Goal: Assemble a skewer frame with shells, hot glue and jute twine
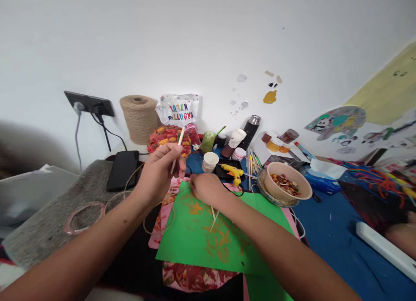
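Note:
Between the fingers of my left hand a thin pale wooden stick stands nearly upright, clear of the tabletop. My right hand is closed above the upper left part of a green sheet smeared with orange paint. Its fingertips point away from me, so what they hold is hidden. A thin tan strand of twine loops from the left and runs up close to those fingertips. Two pale sticks lie crossed on the sheet, below my right wrist.
Behind my hands stand a paper cup, a yellow glue gun and a red-orange textured ball. A bowl of colourful pieces sits to the right. A twine spool and a phone are at left. Part of another person shows far right.

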Available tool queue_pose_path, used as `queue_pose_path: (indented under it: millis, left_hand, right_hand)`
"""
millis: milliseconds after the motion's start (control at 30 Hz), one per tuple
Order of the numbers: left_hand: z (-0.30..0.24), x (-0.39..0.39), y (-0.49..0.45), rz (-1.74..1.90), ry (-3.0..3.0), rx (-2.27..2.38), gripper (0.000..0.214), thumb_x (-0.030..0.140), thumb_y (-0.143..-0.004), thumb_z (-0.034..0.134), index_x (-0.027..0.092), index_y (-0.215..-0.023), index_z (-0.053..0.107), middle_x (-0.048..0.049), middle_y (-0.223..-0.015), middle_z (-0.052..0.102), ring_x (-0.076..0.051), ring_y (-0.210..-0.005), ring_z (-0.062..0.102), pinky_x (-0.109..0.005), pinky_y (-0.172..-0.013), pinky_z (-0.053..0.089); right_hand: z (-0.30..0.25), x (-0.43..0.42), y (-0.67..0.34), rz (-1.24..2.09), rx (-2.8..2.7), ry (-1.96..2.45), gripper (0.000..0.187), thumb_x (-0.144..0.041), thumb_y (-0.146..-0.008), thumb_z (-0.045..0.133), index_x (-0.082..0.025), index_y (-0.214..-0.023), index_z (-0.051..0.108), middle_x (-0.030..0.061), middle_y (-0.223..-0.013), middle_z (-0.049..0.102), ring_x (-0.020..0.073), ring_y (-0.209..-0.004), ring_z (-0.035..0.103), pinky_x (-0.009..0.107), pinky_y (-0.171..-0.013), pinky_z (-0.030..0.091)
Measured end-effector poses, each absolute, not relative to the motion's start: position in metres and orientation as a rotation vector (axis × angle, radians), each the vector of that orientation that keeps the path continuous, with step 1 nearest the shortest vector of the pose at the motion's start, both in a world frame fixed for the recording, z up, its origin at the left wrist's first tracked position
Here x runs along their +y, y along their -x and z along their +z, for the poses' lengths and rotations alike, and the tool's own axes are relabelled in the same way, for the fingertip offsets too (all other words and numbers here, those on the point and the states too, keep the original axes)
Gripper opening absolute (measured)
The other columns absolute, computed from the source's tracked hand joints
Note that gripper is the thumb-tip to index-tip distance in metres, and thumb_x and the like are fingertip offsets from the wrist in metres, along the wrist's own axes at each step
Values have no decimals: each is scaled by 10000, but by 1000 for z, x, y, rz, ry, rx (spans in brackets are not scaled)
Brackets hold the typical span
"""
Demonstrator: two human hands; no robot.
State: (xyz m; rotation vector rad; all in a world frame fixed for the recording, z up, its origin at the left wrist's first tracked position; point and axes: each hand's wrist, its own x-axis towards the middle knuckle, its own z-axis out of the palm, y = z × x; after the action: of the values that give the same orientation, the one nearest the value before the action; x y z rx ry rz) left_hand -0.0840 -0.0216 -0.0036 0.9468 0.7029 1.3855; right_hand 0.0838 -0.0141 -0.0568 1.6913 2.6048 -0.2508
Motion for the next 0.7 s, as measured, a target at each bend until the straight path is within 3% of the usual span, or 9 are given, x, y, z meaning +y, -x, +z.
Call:
queue_pose_path:
  millis: [133, 267, 433, 600, 700]
  left_hand:
    - [-6, -23, 84, 1350, -1026, 735, 252, 397, -865, 781, 197, -838, 629, 23, -565, 671, -115, -428, 528, -232, -462, 347]
    - [-9, -24, 82, 1257, -1256, 804, 278, 422, -866, 798, 195, -836, 640, 9, -638, 702, -130, -542, 589, -240, -552, 420]
    - [-21, -25, 75, 1113, -1446, 884, 366, 541, -913, 726, 193, -837, 641, -22, -743, 731, -166, -673, 649, -276, -659, 483]
    - [-28, -30, 68, 994, -1544, 878, 415, 606, -919, 694, 199, -857, 642, -7, -762, 707, -149, -618, 613, -275, -623, 478]
    - [-33, -32, 65, 967, -1557, 894, 436, 630, -912, 695, 198, -870, 649, 2, -763, 684, -132, -595, 581, -260, -595, 463]
  right_hand:
    - [-49, -25, -87, -288, 2647, -1735, 251, -237, -1002, 548, -143, -1125, 746, 188, -1015, 811, 319, -889, 767, 350, -715, 471]
    - [-43, -46, -107, -467, 2721, -1763, 151, -256, -982, 622, -203, -1064, 737, 43, -829, 779, 186, -714, 703, 267, -629, 404]
    - [-44, -58, -132, -1398, 2733, -1959, 52, -220, -918, 676, -191, -908, 717, -46, -644, 605, 111, -544, 502, 230, -532, 309]
    - [-50, -51, -135, -2192, 2467, -2042, 240, -431, -909, 709, -206, -864, 639, -106, -490, 473, 87, -397, 380, 219, -442, 269]
    - [-58, -45, -129, -2503, 2328, -2029, 328, -508, -862, 750, -204, -839, 629, -110, -460, 475, 74, -358, 352, 211, -395, 254]
